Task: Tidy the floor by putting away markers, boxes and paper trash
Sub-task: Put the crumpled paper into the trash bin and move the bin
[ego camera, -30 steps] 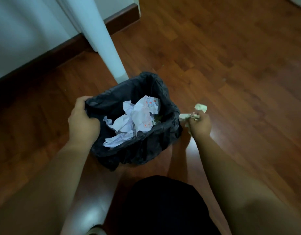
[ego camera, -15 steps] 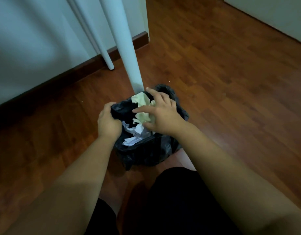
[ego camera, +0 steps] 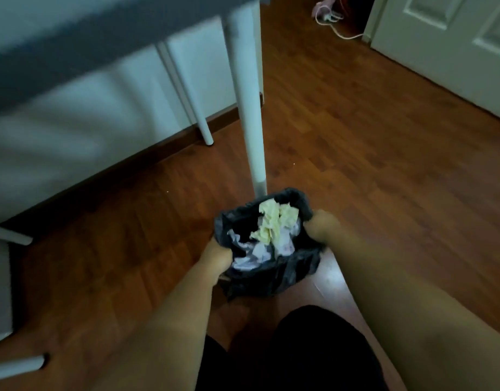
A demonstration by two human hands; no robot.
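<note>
— Two hands on one bag, left to right: the left hand (ego camera: pixel 217 256) grips the near-left rim of the black trash bag (ego camera: pixel 274 275), fingers curled into the plastic.

— And inside it?

— White crumpled paper (ego camera: pixel 250 255) low down, a yellowish wad (ego camera: pixel 274 222) resting on top, close to the rim. The right hand (ego camera: pixel 320 228) grips the right rim, closed on the plastic.

— Where does the bag sit?

— On the wooden floor (ego camera: pixel 370 179), just in front of a white table leg (ego camera: pixel 250 122); I can't tell whether they touch.

— Risks?

— I'd guess the wad could spill if the rim gets tugged unevenly. Thin plastic may also slip or tear. No markers or boxes show.
</note>
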